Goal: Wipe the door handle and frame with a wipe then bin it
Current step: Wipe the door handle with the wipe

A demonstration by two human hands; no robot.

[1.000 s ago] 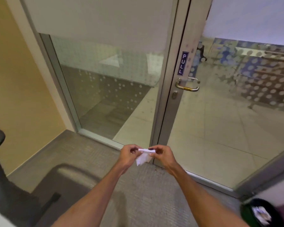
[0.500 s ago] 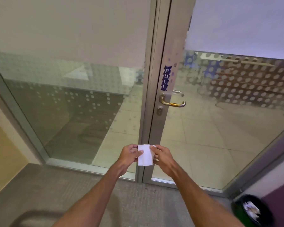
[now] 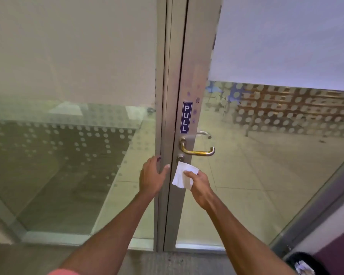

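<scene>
A glass door with a grey metal frame (image 3: 195, 66) fills the view. Its brass lever handle (image 3: 197, 151) juts to the right below a blue PULL label (image 3: 186, 117). My right hand (image 3: 199, 183) holds a white wipe (image 3: 183, 175) just below the keyhole (image 3: 180, 156), close to the door's metal stile. My left hand (image 3: 151, 175) is flat and open on the fixed frame post (image 3: 163, 96) to the left of the door gap, level with the wipe.
A fixed glass panel (image 3: 68, 155) with dotted frosting lies to the left. A black bin (image 3: 302, 264) with crumpled white paper inside sits at the bottom right, by a purple wall (image 3: 338, 235). Grey carpet (image 3: 28, 259) covers the floor in front.
I have stepped closer to the door. My left hand let go of the wipe and went to the frame post. My right hand raised the wipe towards the keyhole.
</scene>
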